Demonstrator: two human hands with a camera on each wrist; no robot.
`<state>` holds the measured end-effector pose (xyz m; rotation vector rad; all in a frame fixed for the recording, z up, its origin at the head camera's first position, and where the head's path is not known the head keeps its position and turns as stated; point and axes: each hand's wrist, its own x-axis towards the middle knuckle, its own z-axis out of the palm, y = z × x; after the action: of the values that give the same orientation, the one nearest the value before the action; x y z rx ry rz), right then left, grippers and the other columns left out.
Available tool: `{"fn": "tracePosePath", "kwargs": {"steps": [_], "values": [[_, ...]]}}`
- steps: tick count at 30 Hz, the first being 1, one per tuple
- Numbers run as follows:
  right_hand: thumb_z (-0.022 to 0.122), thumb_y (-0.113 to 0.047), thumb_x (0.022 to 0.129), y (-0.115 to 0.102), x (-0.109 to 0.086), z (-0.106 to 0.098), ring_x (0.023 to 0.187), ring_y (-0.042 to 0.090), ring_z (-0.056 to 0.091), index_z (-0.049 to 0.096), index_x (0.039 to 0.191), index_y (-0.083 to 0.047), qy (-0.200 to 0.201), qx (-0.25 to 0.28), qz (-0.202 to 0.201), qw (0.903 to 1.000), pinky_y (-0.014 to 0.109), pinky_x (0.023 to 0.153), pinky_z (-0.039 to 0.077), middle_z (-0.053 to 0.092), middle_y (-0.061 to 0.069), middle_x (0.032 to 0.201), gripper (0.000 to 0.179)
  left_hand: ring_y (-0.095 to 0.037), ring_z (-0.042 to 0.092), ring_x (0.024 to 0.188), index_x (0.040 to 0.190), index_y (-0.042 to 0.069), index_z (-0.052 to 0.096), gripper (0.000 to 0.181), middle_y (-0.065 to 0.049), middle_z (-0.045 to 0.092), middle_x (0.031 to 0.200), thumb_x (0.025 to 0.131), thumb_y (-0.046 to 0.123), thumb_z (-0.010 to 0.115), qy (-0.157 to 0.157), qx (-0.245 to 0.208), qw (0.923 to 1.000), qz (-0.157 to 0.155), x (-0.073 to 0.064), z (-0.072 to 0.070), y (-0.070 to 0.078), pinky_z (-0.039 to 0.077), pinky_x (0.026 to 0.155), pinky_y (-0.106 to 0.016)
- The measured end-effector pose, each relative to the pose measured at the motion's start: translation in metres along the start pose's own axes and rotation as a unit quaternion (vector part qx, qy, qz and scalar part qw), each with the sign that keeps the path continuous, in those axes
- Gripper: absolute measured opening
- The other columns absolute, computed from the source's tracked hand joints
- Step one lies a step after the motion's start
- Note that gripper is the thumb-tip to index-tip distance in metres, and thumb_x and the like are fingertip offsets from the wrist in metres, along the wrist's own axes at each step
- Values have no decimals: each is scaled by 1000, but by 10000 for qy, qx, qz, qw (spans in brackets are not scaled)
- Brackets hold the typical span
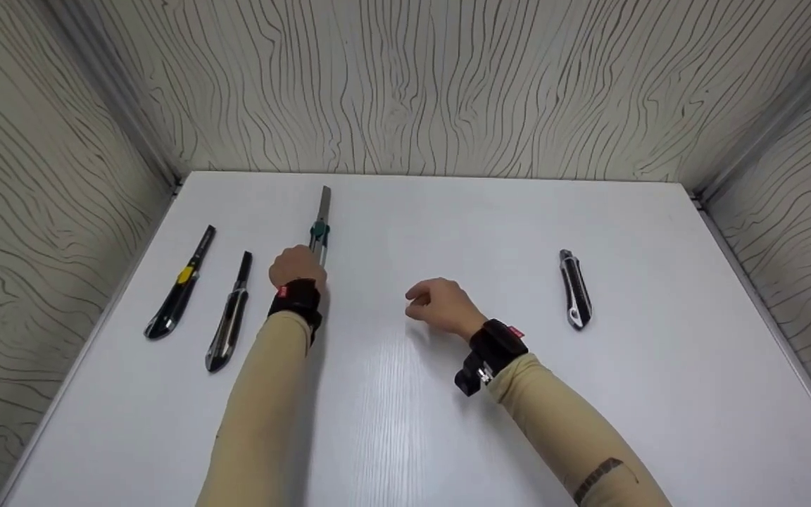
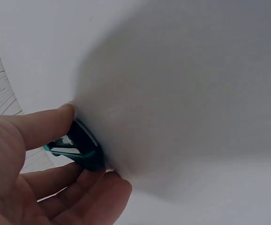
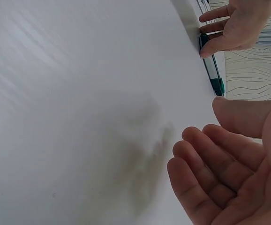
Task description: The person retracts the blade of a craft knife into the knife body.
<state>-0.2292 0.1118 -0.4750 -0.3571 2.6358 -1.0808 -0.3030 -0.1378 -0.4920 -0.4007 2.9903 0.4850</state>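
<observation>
A green and silver snap-off utility knife [image 1: 319,232] lies at the left of centre with its long blade pointing to the far edge. My left hand [image 1: 298,266] grips its handle, thumb on one side and fingers on the other; the hand covers the handle's near part from above. Close up in the left wrist view, the dark green handle end [image 2: 86,147] shows between thumb and fingers. My right hand [image 1: 445,306] hovers over the middle of the table, fingers loosely curved and holding nothing. In the right wrist view its palm [image 3: 234,183] faces the left hand.
Left of my left hand lie a black utility knife with a yellow slider [image 1: 174,299] and a black and silver one [image 1: 227,331]. Another dark utility knife [image 1: 576,290] lies on the right. Patterned walls [image 1: 405,84] border the white table [image 1: 391,422].
</observation>
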Motion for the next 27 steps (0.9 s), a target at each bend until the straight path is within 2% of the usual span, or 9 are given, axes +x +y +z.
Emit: {"fn": "tracePosePath", "kwargs": {"steps": [6, 10, 15, 21, 27], "values": [[65, -16, 86, 0, -1, 0, 99, 23, 68, 69, 114, -1, -109, 77, -37, 9999, 36, 87, 52, 74, 10, 103, 32, -18, 51, 61, 70, 6, 58, 18, -7, 58, 68, 87, 8, 52, 36, -239, 9997, -42, 3, 5, -4, 40, 49, -32], [65, -17, 87, -1, -3, 0, 100, 23, 68, 69, 115, -2, -169, 110, -32, 9998, 37, 88, 52, 74, 11, 104, 32, -19, 51, 61, 72, 5, 58, 16, -7, 56, 68, 87, 10, 53, 19, -170, 9998, -71, 3, 7, -4, 40, 50, -33], [66, -17, 87, -2, -4, -1, 99, 24, 68, 69, 115, -1, -193, 109, -40, 9997, 37, 88, 52, 74, 11, 104, 32, -21, 55, 65, 76, 3, 63, 17, -12, 64, 76, 87, 11, 54, 64, -155, 9998, -100, 0, 9, -4, 44, 53, -34], [66, -17, 86, 0, -5, -3, 100, 24, 67, 69, 114, 0, -191, 100, -50, 9998, 38, 88, 52, 73, 12, 106, 33, -21, 55, 64, 79, 1, 67, 18, -13, 67, 78, 88, 8, 53, 130, -323, 9993, -155, -4, 10, 1, 43, 51, -32], [66, -18, 87, 0, -5, -2, 100, 23, 66, 69, 115, -1, -236, 67, 14, 9997, 38, 89, 52, 72, 12, 106, 33, -21, 55, 62, 76, 1, 65, 18, -12, 65, 74, 88, 9, 54, 165, -427, 9989, 47, -9, 9, 3, 44, 51, -32]]}}
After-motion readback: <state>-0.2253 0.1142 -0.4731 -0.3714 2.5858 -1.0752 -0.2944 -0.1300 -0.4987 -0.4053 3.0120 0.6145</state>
